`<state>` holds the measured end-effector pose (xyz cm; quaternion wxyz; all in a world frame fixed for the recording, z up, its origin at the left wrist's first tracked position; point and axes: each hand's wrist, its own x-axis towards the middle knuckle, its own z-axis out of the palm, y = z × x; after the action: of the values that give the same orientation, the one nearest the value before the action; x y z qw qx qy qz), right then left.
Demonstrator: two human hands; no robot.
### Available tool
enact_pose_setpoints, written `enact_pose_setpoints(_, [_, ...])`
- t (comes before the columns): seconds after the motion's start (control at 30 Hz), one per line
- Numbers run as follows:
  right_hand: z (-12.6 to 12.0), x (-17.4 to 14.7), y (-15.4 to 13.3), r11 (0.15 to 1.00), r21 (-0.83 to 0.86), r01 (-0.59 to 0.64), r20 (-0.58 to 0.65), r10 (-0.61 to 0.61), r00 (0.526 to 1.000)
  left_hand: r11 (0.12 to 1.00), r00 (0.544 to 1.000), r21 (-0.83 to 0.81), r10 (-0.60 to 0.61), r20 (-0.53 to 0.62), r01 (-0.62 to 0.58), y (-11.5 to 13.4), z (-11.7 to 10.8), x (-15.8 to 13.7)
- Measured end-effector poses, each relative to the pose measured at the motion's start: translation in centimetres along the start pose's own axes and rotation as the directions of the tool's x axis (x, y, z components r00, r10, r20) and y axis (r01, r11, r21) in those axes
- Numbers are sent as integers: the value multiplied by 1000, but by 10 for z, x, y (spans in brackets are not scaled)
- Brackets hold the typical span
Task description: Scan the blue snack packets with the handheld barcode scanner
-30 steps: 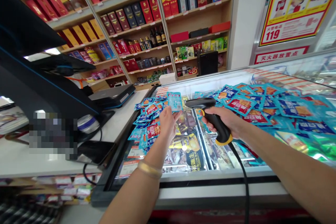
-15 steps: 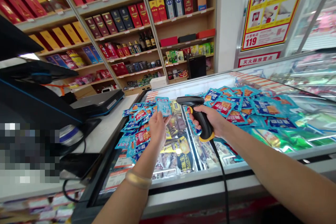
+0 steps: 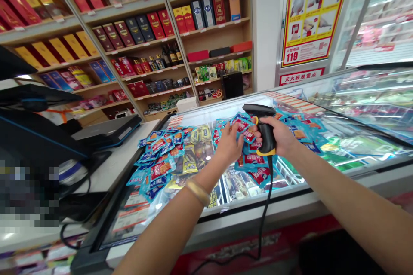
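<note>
My right hand [image 3: 284,135] is wrapped round the handle of a black and yellow barcode scanner [image 3: 266,137], its head turned to the left and its cable hanging down over the counter edge. My left hand [image 3: 229,144], with a gold bangle on the wrist, is at the left side of a pile of blue and red snack packets [image 3: 253,159]. Its fingers are apart over the packets, and no packet shows in its grasp. A second pile of similar packets [image 3: 161,167] lies on the glass top at the left.
The packets lie on a glass-topped freezer [image 3: 193,219] with bagged goods under the glass. At the left stand a dark checkout terminal [image 3: 38,137] and a flat black device [image 3: 109,131]. Shelves of boxes [image 3: 138,30] and a red fire notice [image 3: 316,17] are behind.
My left hand has left a blue packet at the left pile and moved right to the other pile. The scanner has moved slightly right in my right hand. The view has turned a little right.
</note>
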<state>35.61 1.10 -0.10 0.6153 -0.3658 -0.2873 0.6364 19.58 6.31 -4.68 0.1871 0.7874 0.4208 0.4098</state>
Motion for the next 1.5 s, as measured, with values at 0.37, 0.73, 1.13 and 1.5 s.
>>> enact_pose_setpoints(0.37, [-11,7,0,1000,-15,-17,-50,16,999,953,979,301,-31,201,-31,9,28,3])
enact_pose_setpoints(0.73, [61,-1,26,997,-67,-34,100,40,994,929,971,347,-47,-234,128,-75,-108,-17])
enact_pose_setpoints(1.13, [117,8,104,943,-136,-304,259,330,908,569,855,642,-407,-323,514,-130,-174,-50])
enact_pose_setpoints(1.5, [105,7,104,933,-143,-330,187,353,917,546,883,697,-344,-320,465,-109,-186,-48])
